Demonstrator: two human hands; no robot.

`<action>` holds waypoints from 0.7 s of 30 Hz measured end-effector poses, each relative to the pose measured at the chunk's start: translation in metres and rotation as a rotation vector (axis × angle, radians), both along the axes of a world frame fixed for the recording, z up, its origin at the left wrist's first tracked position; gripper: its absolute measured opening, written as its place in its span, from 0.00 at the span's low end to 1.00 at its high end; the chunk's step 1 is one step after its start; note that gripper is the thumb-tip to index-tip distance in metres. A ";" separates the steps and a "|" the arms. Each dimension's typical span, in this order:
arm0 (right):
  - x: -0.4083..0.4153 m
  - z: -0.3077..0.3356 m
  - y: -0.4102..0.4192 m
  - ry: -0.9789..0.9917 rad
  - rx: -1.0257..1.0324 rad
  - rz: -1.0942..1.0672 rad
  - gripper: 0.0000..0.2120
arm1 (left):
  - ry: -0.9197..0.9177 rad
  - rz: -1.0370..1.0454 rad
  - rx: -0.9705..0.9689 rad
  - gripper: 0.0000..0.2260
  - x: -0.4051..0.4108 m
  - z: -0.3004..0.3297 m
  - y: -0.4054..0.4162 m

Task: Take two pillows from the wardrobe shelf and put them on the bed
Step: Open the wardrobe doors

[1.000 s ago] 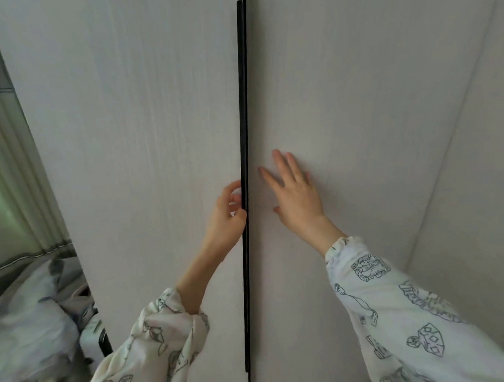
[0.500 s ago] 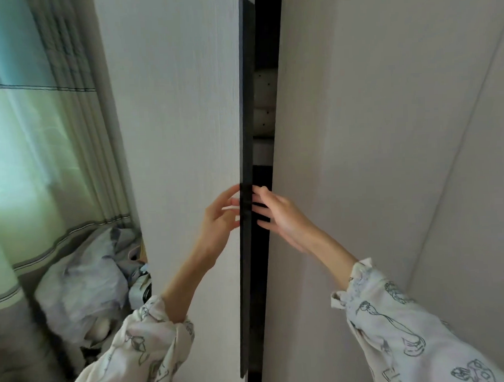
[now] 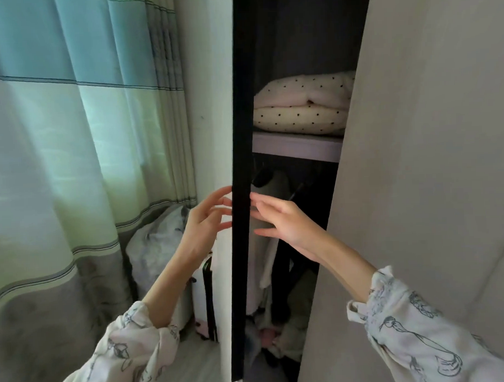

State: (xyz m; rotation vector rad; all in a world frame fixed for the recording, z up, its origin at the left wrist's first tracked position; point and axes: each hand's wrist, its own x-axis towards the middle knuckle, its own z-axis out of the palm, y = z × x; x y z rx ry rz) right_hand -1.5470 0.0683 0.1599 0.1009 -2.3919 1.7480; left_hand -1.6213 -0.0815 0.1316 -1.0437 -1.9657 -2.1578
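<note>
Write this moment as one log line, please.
stage: opening wardrobe | left door: ajar | hands: left hand, right hand open at door edge | pillows: on shelf, untouched

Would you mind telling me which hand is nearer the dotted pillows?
Right. The right hand is inside the opening, below the pillows; the left hand is outside the door edge.

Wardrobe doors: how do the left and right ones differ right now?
The left door is swung out, showing its dark edge; the right door shows its pale face. The left hand and right hand both reach the left door's edge with straight fingers; neither touches the right door. Between the doors, dotted pillows lie on a shelf.
</note>
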 end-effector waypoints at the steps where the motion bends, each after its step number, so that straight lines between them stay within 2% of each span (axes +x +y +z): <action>1: -0.002 0.001 -0.010 -0.001 -0.014 0.015 0.20 | -0.010 0.010 0.017 0.22 -0.001 0.000 -0.011; 12: -0.066 -0.003 -0.137 -0.061 0.000 0.147 0.24 | -0.206 0.172 0.080 0.23 -0.061 0.001 -0.134; 17: -0.099 -0.006 -0.181 -0.055 -0.009 0.119 0.24 | -0.272 0.124 0.070 0.22 -0.093 0.005 -0.170; 19: -0.110 -0.004 -0.189 -0.055 0.011 0.112 0.24 | -0.261 0.106 0.030 0.21 -0.098 0.005 -0.181; 21: -0.118 -0.002 -0.193 -0.055 0.028 0.115 0.24 | -0.172 0.127 0.004 0.20 -0.096 0.000 -0.190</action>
